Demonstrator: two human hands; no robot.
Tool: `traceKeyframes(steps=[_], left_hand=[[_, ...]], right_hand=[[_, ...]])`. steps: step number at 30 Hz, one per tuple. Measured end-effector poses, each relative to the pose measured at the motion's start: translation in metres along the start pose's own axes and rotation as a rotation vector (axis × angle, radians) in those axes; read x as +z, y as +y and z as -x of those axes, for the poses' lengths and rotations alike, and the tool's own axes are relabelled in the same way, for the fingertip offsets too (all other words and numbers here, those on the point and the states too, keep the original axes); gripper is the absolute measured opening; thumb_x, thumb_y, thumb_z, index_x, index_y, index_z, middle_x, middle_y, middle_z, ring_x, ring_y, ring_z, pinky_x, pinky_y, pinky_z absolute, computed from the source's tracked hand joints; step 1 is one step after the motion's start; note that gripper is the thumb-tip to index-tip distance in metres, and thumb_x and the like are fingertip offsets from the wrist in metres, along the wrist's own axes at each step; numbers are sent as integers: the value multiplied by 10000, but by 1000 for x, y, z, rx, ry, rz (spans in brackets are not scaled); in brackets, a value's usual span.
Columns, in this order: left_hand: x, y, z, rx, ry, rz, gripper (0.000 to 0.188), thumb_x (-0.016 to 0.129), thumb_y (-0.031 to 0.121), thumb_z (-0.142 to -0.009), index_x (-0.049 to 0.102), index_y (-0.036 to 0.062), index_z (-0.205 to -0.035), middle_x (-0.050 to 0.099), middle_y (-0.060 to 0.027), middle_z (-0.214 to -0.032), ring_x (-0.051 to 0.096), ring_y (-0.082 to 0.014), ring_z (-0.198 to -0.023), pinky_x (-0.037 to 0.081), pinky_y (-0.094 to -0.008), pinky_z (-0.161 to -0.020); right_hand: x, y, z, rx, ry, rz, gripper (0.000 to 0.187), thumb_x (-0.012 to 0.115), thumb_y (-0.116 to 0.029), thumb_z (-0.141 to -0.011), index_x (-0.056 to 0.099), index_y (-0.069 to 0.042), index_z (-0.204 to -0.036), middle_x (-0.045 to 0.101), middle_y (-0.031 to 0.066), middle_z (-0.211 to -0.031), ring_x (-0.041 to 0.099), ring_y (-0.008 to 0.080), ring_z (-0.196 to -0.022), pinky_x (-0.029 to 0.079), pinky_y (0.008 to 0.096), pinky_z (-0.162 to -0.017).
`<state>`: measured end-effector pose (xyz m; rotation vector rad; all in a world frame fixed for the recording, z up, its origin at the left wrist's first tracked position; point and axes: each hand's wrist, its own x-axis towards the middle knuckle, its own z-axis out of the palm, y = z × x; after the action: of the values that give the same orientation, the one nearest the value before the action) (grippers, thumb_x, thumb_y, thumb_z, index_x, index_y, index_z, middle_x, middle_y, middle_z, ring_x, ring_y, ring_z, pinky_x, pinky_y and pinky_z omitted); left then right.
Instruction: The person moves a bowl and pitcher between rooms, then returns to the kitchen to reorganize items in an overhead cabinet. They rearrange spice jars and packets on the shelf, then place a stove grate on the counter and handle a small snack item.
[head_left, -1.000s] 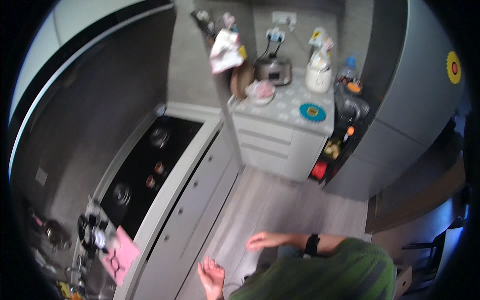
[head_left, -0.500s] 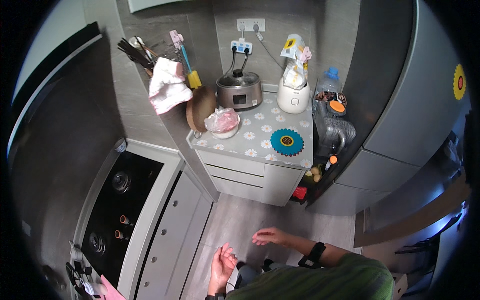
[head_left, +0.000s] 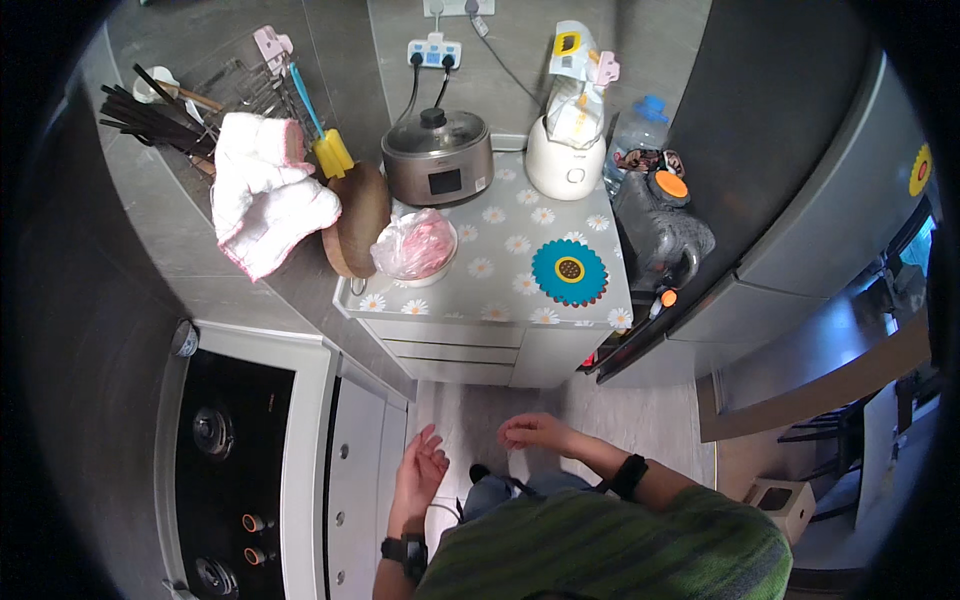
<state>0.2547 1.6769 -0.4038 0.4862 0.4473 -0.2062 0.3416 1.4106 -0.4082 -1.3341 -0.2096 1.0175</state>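
Left hand (head_left: 420, 468) and right hand (head_left: 533, 431) (both empty, fingers loosely spread) held apart above grey floor (head_left: 480, 410), below daisy-patterned counter (head_left: 500, 270).

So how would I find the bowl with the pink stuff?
Look at the small daisy-patterned countertop against the grey wall. At its front left, beside the round brown wooden board, sits a white bowl with crinkly clear plastic over something pink. Nothing else there is pink.

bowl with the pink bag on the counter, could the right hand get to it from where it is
Probably yes. The right hand hangs empty over bare floor, and nothing stands between it and the bowl near the cabinet's front edge, though it is well short now.
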Motion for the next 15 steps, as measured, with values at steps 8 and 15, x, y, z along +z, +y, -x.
traceKeyframes(steps=[8, 15], left_hand=[[20, 51, -59, -58, -18, -53, 336, 525, 262, -931, 530, 68, -1206, 596, -30, -959, 507, -115, -742, 429, -260, -714], [27, 53, -82, 13, 22, -74, 343, 560, 260, -913, 532, 91, -1209, 605, -22, -961, 533, -112, -745, 435, -258, -708]], right_hand=[[0, -33, -29, 18, 79, -13, 264, 530, -227, -944, 603, -33, -1107, 632, 54, -1061, 601, 131, -929, 470, 267, -824], [-50, -103, -72, -165, 149, -92, 357, 537, -167, -929, 465, -67, -1264, 584, 59, -1140, 592, 147, -953, 481, 295, -822]])
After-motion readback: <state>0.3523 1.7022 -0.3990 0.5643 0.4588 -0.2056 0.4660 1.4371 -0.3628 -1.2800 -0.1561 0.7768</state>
